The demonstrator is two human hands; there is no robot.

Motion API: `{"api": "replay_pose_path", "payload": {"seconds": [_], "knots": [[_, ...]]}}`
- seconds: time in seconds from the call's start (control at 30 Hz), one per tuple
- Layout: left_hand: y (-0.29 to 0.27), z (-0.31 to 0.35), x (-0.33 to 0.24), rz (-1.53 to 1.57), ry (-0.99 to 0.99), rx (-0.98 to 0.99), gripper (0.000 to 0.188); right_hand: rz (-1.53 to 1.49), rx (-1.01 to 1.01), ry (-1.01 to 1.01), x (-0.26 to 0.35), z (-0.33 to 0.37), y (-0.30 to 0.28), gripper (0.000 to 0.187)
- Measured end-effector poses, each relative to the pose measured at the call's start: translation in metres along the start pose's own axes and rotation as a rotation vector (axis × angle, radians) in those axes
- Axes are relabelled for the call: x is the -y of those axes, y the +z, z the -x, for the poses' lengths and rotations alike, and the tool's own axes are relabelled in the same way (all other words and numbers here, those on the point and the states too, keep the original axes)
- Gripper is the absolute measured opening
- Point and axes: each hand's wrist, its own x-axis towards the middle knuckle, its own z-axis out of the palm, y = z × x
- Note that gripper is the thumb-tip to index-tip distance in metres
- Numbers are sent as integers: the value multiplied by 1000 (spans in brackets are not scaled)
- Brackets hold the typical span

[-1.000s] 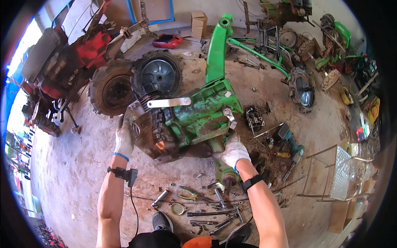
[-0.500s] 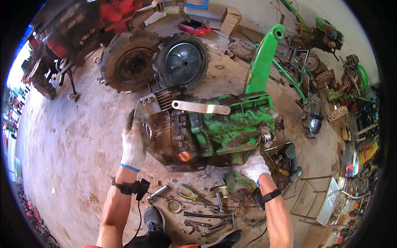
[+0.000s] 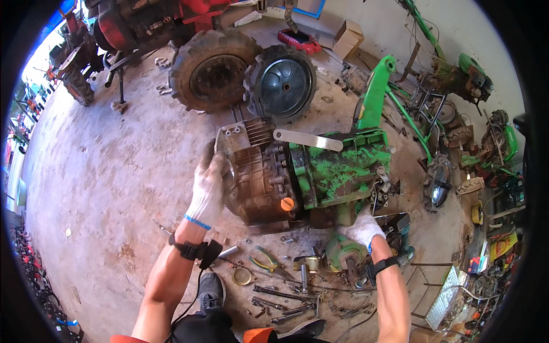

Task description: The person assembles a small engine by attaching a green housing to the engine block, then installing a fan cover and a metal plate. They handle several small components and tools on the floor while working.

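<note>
A brown, dirty engine block [image 3: 251, 188] with an orange cap is joined to a worn green gearbox housing [image 3: 343, 171] in front of me. My left hand [image 3: 207, 183], in a white knit glove, grips the block's left edge, its fingers partly hidden behind the metal. My right hand [image 3: 363, 230], also gloved, is closed round the green leg [image 3: 346, 216] under the housing; its fingertips are hard to see. A flat silver lever [image 3: 309, 140] lies across the top. From the far right end rises a green arm [image 3: 374, 94].
Near my shoes, pliers [image 3: 264, 260], several sockets and extension bars [image 3: 283, 294], and a round tin [image 3: 242, 276] lie on the concrete floor. Two treaded wheels [image 3: 280, 84] are beyond the engine. A red machine [image 3: 154, 23] stands far left; green machine parts [image 3: 420, 131] line the right wall.
The view has swung, so the surroundings sit further right. The engine and gearbox look tipped slightly differently, with both hands still in the same places on them.
</note>
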Motion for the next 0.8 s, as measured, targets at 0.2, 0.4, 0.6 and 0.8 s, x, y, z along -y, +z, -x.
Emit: {"api": "replay_pose_path", "payload": {"seconds": [0.2, 0.4, 0.6, 0.8], "knots": [[18, -27, 3, -83, -78, -11, 50, -74, -65, 14, 0, -8, 13, 158], [24, -42, 18, 32, -71, 33, 43, 90, -111, 14, -3, -33, 22, 139], [33, -53, 27, 70, -71, 12, 44, 334, 14, 129, 5, -68, 29, 91], [39, -70, 40, 11, -72, 20, 47, 306, -33, 259, 7, -83, 37, 83]]}}
